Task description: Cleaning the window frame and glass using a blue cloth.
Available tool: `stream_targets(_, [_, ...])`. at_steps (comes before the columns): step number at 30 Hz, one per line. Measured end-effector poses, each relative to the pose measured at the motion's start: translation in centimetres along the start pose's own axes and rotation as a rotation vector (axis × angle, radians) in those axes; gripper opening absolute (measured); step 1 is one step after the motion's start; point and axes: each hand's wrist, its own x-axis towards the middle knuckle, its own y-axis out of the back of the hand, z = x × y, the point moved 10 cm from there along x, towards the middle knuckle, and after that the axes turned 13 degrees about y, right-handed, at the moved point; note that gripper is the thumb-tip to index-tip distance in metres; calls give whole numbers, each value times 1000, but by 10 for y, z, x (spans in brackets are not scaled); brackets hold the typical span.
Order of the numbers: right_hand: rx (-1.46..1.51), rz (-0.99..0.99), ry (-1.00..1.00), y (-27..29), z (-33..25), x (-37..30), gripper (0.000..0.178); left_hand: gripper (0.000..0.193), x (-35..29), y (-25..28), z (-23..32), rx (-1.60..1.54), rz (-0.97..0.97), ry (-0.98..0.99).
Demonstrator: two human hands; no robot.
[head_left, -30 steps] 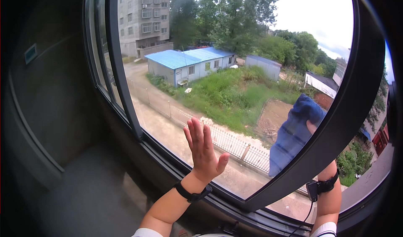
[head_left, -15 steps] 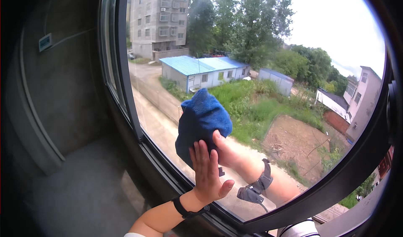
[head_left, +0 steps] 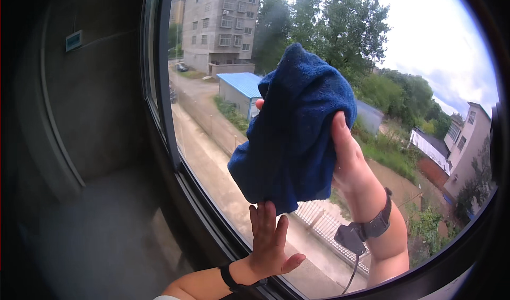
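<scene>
Fuzzy, crumpled dark-blue cloth beyond clear, black-framed glass pane, clamped in R hand, thumb in front (prob. for firmer hold); bare L hand spread, empty, apparently bracing pane's near side.

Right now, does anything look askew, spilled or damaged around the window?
Nothing looks spilled or damaged. Slightly odd: a thin cable trails, seemingly loose, from the black wrist device below the right hand, which holds the blue cloth.
</scene>
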Motion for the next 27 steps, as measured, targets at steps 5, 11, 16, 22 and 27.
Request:
stream_targets(5, [-54, -63, 351, -27, -82, 92, 79, 93, -2, -3, 13, -30, 4, 20])
stream_targets(11, [303, 191, -105, -22, 112, 85, 60, 86, 3, 6, 19, 3, 56, 11])
stream_targets(16, [172, 171, -596, -12, 261, -64, 65, 87, 2, 6, 27, 4, 62, 28])
stream_targets(22, [366, 218, -419, -21, 168, -71, 74, 84, -3, 2, 35, -5, 58, 30])
stream_targets(27, [440, 80, 561, -40, -125, 16, 83, 88, -3, -4, 34, -9, 22, 24])
